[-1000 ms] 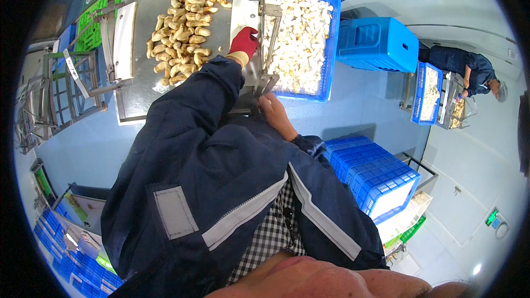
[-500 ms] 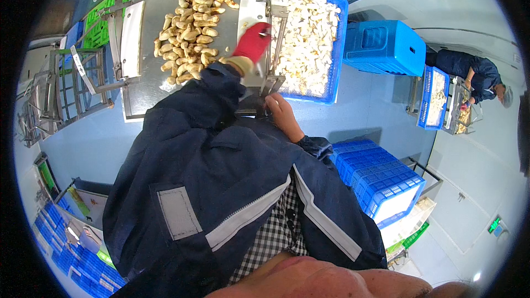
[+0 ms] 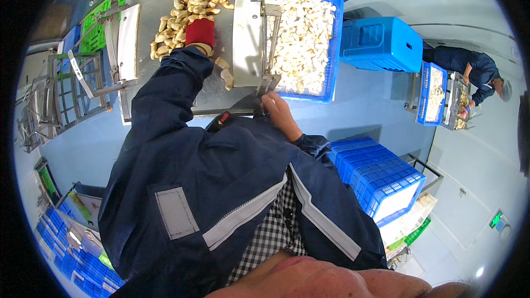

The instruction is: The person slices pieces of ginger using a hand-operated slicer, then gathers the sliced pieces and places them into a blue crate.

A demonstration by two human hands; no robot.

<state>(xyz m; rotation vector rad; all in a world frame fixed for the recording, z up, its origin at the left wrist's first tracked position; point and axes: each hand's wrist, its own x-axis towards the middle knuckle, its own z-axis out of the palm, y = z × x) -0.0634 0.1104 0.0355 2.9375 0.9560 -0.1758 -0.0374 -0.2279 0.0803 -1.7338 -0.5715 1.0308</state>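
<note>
My left hand, in a red glove, reaches into the pile of whole pale-brown mushrooms on the steel table; its fingers are hidden. A few loose pieces lie beside it. My right hand, bare, is curled at the lower end of a metal cutter bar; what its fingers hold is hidden. A white board lies along the bar's left side. Just right of the bar, a blue basket holds many pale sliced pieces.
A blue plastic bin stands to the right. Beyond it a co-worker bends over a similar cutter beside another basket. Blue crates are stacked at lower right. Metal frames and green crates stand at the left.
My left hand has moved left from the white board onto the mushroom pile, where loose pieces now show beside it. My right hand stays at the bar's lower end.
</note>
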